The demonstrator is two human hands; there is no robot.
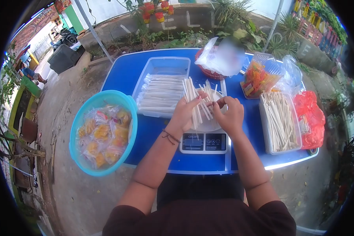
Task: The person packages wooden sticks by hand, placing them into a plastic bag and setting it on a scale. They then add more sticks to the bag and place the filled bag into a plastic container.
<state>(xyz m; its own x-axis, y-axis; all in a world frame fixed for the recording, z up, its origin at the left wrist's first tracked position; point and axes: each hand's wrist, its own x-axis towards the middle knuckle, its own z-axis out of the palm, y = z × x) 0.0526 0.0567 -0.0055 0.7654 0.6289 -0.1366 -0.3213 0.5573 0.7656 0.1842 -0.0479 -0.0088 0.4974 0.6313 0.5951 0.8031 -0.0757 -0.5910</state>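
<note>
My left hand (181, 113) is closed around a bundle of thin pale sticks (190, 94), which fan upward past the thumb. Just right of it, my right hand (231, 116) pinches thumb and finger together beside the bundle; whatever lies between its fingertips is too small to make out. Under both hands sits a round white plate (208, 126) on a kitchen scale (204, 142), with more pale sticks (215, 91) behind the hands. A clear plastic box (279, 122) to the right is full of loose sticks. At the left, a clear tray (165, 65) holds several plastic-wrapped bundles of sticks (161, 92).
A turquoise basin (133, 129) of bagged yellow food stands at the left. Behind are a red basket (205, 70) with white plastic and a bag of orange packets (257, 80). A red plastic bag (311, 118) lies at the right edge of the blue table (145, 151).
</note>
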